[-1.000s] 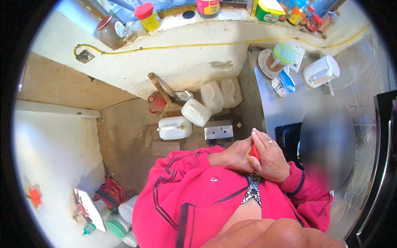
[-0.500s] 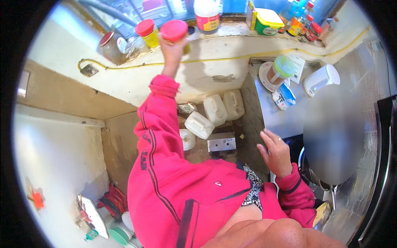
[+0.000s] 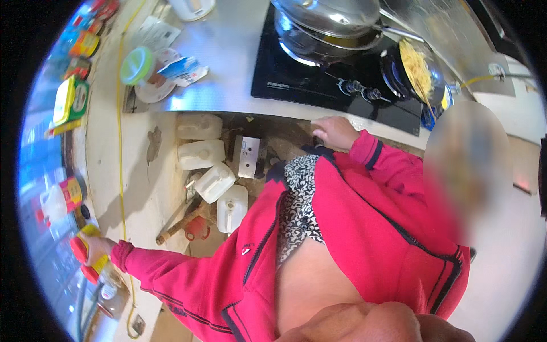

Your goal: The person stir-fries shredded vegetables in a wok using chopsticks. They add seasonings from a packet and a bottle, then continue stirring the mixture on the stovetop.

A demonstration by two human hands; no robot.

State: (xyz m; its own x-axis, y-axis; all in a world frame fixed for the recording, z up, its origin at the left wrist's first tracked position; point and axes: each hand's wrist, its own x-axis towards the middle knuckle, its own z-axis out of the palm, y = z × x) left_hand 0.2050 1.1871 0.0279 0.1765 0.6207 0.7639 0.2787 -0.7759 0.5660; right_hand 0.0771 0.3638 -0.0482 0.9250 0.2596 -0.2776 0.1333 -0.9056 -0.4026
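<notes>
At the far left, my left hand (image 3: 101, 248) is closed around a yellow jar with a red lid (image 3: 79, 249) on the windowsill. A second red-lidded yellow jar (image 3: 91, 273) stands right beside it, and a brown glass jar (image 3: 113, 301) is just past that. My right hand (image 3: 337, 132) hangs beside the front edge of the counter, under the black glass cooktop (image 3: 319, 91). Its fingers are loosely bent with a gap to the thumb, and nothing shows in them.
A lidded pan (image 3: 330, 23) and a pan of pale yellow strips (image 3: 419, 68) sit on the cooktop. On the steel counter are a green-lidded jar (image 3: 138, 66) and a blue-white packet (image 3: 185, 70). Several white jugs (image 3: 215, 182) stand on the floor below. A yellow cable (image 3: 120, 114) runs along the sill.
The view has turned toward the right, bringing the cooktop and both pans into sight. My left hand stays on the red-lidded jar; my right hand's fingers look more bent than before.
</notes>
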